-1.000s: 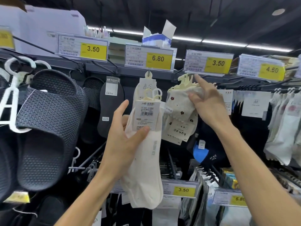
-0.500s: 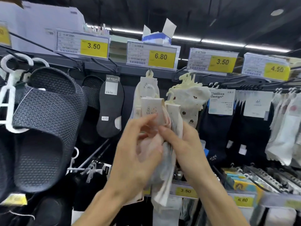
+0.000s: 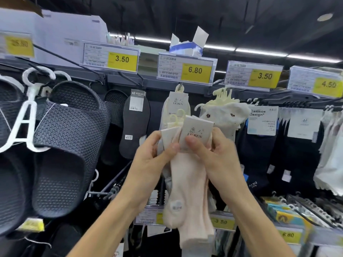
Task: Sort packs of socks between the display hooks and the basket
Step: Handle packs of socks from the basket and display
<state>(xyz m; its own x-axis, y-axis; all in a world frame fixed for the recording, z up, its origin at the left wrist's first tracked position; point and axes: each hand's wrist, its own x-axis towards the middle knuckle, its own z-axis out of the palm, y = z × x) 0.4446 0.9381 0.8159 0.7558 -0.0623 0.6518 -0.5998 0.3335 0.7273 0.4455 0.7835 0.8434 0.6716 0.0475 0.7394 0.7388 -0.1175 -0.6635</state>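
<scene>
Strip lights (image 3: 259, 52) cross a dark ceiling (image 3: 222, 15). Before hanging slippers (image 3: 61, 145) and yellow price tags (image 3: 194, 70), the fingers of the left hand (image 3: 148, 162) and right hand (image 3: 219, 158) pinch pale sock packs (image 3: 185, 182), perhaps two.

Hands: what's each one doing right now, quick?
Left hand: grips the sock packs.
Right hand: pinches the same sock packs at the top card.

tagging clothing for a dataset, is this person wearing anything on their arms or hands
Nothing worn shows. The left hand and right hand have no gloves, and no ring shows on the fingers in view. The left forearm and right forearm are uncovered to the frame's lower edge: no sleeve, watch or bracelet.
</scene>
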